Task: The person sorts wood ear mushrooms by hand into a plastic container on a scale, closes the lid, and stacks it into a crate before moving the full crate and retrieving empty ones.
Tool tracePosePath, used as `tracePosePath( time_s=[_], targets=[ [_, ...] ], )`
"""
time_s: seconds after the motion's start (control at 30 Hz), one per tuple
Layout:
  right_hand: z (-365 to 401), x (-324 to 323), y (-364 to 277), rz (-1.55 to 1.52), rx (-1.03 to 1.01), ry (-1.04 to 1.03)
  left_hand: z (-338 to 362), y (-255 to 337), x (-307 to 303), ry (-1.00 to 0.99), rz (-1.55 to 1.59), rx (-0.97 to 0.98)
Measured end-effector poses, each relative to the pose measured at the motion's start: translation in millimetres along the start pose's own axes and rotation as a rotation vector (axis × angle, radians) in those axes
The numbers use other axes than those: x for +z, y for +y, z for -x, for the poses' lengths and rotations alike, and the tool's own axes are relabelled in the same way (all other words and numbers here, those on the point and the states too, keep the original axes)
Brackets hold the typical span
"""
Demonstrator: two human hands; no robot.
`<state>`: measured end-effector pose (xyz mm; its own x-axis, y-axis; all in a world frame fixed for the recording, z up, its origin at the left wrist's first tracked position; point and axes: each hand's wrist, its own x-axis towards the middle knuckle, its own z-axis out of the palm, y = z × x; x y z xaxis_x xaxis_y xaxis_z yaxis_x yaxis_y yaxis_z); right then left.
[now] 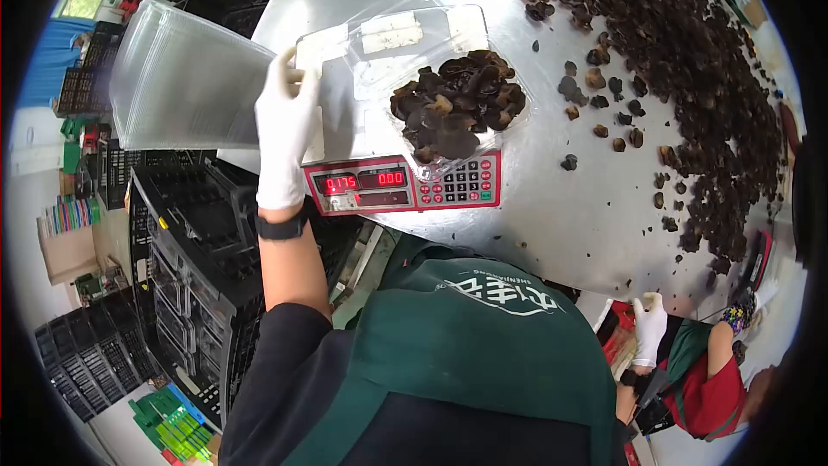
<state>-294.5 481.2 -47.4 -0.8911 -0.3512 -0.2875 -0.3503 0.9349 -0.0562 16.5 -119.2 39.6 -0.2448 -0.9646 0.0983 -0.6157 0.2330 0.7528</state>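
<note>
My left hand (289, 129), in a white glove, is at the left edge of the scale (401, 183), its fingers slightly curved and apart, with nothing held between them. The scale's display shows 0.175 and 0.00. On its pan lies a clear plastic container (366, 73) with dark, curled fungus pieces (457, 103) heaped in its right part. A stack of clear plastic trays (185, 78) stands just left of my left hand. At the lower right, beside the table edge, my right hand (649, 328), gloved too, looks small, with its fingertips apart and no object visible in it.
A large spread of dark fungus (690, 95) covers the right side of the metal table (535, 198), with loose pieces scattered nearer the scale. Black crates (194, 267) stand at the left below the table. A co-worker in a red top (707, 401) is at the lower right.
</note>
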Motion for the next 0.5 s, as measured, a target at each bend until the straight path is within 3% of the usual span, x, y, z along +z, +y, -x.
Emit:
tracePosePath(
  time_s=[0.03, 0.13, 0.2, 0.23, 0.27, 0.37, 0.4, 0.5],
  targets=[
    [-0.6, -6.8, -2.7, 0.011, 0.05, 0.003, -3.5, 11.2, 3.0, -0.091, -0.026, -0.122],
    [-29.9, -5.9, -51.0, -0.486, -0.144, 0.054, -20.0, 10.5, 24.9, -0.238, -0.141, -0.116],
    [-37.9, -35.2, -131.7, -0.816, -0.165, -0.26, -40.5, -23.6, 48.8, -0.089, -0.067, 0.078],
    [-38.8, -41.3, -172.9, -1.003, -0.257, -0.318, -46.6, -31.5, 57.2, -0.014, -0.029, 0.172],
    [-44.4, -45.9, -203.1, -1.034, -0.326, -0.371, -39.9, -13.1, 57.3, -0.024, 0.168, 0.092],
    [-60.6, -66.0, -279.0, -1.066, -0.443, -0.478, -20.7, 16.5, 49.8, 0.099, 0.337, 0.294],
    [-66.4, -65.8, -302.4, -1.107, -0.484, -0.449, -7.1, 30.4, 40.4, 0.027, 0.274, 0.304],
    [-88.1, -63.7, -352.2, -1.164, -0.586, -0.435, 36.8, 43.8, 19.6, 0.018, 0.01, 0.635]
  ],
)
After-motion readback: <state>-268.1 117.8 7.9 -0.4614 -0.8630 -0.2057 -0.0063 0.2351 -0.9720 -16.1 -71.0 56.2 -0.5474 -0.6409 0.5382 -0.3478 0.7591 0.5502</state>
